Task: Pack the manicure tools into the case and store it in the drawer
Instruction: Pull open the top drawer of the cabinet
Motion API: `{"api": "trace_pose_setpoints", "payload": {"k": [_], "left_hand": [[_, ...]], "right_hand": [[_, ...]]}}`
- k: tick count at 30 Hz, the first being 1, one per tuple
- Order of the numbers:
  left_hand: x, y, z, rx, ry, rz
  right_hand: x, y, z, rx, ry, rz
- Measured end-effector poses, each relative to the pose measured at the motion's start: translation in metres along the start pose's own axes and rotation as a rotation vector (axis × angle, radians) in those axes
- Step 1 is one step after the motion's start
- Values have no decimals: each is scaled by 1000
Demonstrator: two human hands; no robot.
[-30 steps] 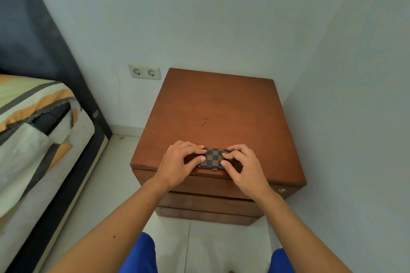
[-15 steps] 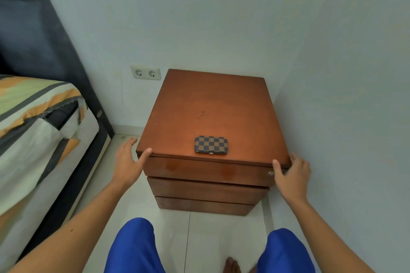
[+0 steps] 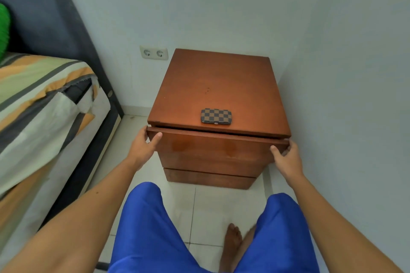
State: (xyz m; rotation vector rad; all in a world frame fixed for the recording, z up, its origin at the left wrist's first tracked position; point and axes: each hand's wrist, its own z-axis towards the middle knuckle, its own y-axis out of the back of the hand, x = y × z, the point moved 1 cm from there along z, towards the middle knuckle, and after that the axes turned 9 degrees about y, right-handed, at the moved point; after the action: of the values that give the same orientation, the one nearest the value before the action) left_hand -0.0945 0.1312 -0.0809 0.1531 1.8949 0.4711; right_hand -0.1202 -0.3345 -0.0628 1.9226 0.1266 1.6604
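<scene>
A closed brown checkered manicure case lies flat near the front edge of the wooden nightstand. Below it the top drawer stands pulled out a little, with a dark gap under the top panel. My left hand grips the drawer front's left end, thumb on the face. My right hand grips its right end the same way. No loose tools are visible.
A bed with a striped cover and a dark headboard stands close on the left. A white wall runs along the right side of the nightstand. A double socket sits on the back wall. My knees in blue shorts and a bare foot are below.
My hands left the case, moved to the sides of the nightstand, then took hold of the top drawer's ends. The drawer has slid out slightly toward me.
</scene>
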Motion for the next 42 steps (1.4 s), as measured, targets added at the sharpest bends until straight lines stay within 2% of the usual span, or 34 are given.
{"api": "trace_pose_setpoints", "payload": {"k": [6,14,23,42], "left_hand": [[8,-3,-31,-35,53,30],[18,-13,-78,-158,81,-4],[34,-19,-131,-236,58,33],[70,-1,-189,-353,8,134]], "right_hand": [[-11,6,-26,6,-35,-31],[-18,18,-68,6,-27,-27],[-33,35,-117,46,-17,-30],[-42,62,-188,5,6,-51]]}}
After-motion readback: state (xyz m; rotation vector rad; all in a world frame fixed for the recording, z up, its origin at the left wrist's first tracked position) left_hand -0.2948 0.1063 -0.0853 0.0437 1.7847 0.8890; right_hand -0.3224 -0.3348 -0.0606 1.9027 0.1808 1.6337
